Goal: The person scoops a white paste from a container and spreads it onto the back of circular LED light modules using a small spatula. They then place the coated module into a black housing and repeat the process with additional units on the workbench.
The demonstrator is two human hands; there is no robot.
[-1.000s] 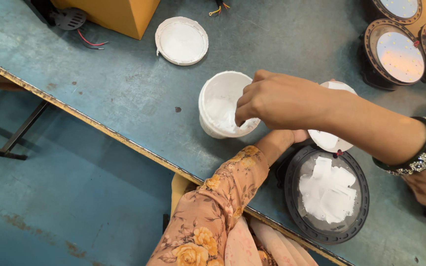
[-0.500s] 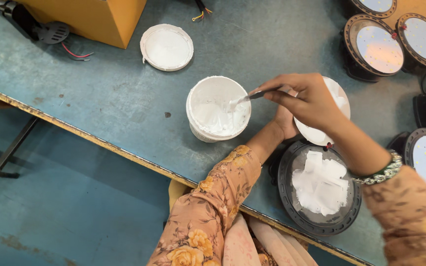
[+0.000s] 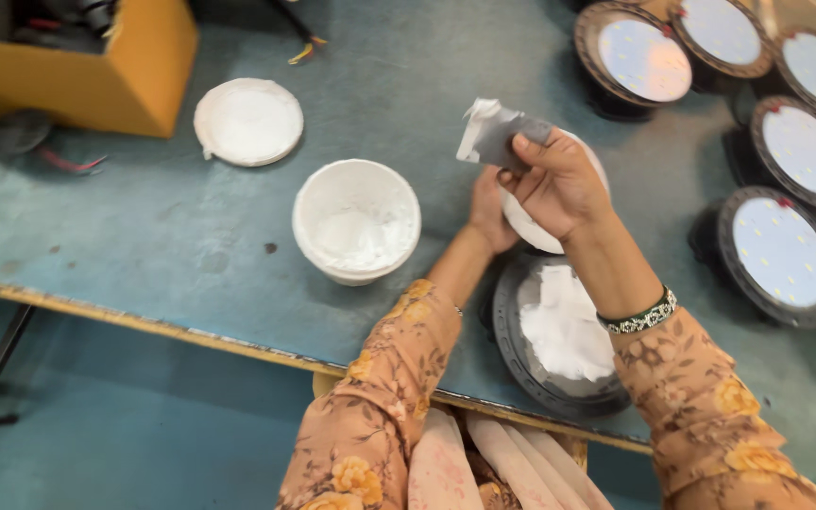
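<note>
Soft, even daylight falls from above on a blue table [image 3: 144, 236], with only faint shadows under a white tub [image 3: 356, 222]. Round lamp discs [image 3: 781, 250] at right reflect pale glare. The picture is slightly blurred by motion and stretches toward the corners.

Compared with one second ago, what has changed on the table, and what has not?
The right hand moved out of the white tub and lifted the paste-smeared scraper above the white disc. The left hand remains under that disc. Tub, lid and the dark round housing stayed in place.
</note>
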